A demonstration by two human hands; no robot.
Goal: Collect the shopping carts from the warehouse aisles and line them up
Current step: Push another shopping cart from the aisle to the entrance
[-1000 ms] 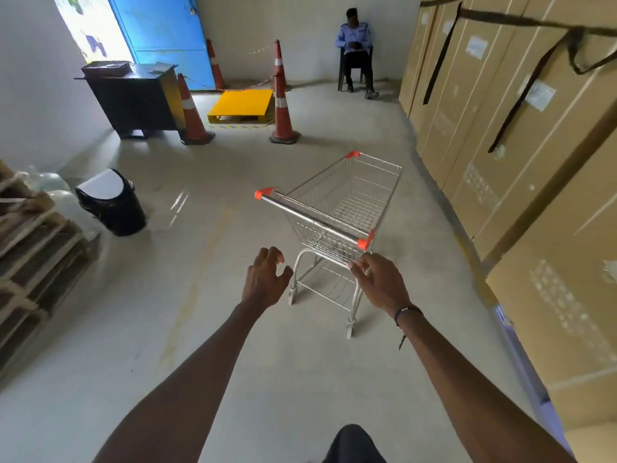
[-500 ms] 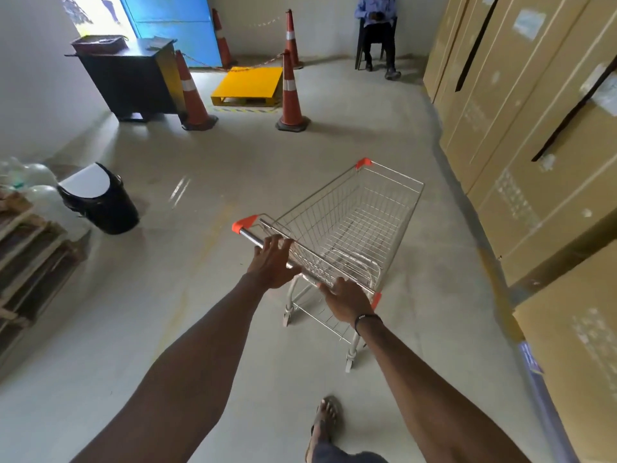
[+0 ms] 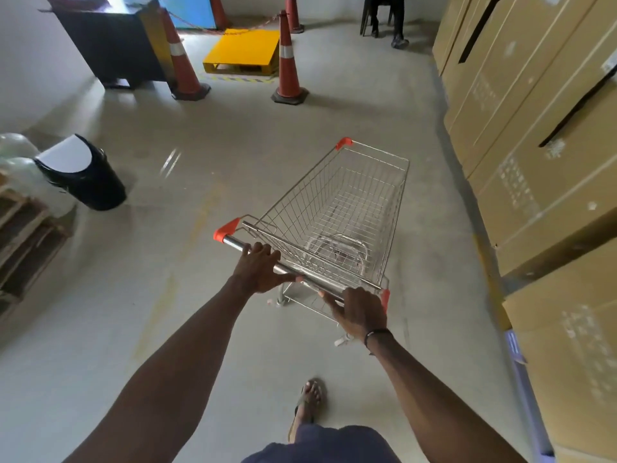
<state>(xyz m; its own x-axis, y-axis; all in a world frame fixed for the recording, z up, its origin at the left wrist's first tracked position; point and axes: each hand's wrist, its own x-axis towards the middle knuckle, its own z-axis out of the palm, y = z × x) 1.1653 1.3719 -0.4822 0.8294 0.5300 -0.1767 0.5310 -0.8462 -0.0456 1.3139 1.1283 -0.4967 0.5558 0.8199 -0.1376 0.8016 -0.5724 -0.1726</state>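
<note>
A small wire shopping cart (image 3: pixel 337 208) with orange corner caps stands on the concrete floor in front of me, its basket empty. My left hand (image 3: pixel 258 269) grips the left part of its metal handle bar (image 3: pixel 310 279). At the bar's right end, beside the orange cap, my right hand (image 3: pixel 359 310) holds on, fingers curled round the bar. The cart points ahead and slightly right, along the wall of boxes.
Tall cardboard boxes (image 3: pixel 534 128) line the right side. Two orange cones (image 3: pixel 288 58) and a yellow pallet (image 3: pixel 242 51) stand ahead, next to a black desk (image 3: pixel 110 45). A black bin (image 3: pixel 83 172) and wooden pallets (image 3: pixel 23 235) are at left. A seated person (image 3: pixel 387 15) is far ahead.
One second ago my hands reached toward the cart; both now hold its handle bar. I have stepped forward and the cart has rolled ahead toward the cones.
</note>
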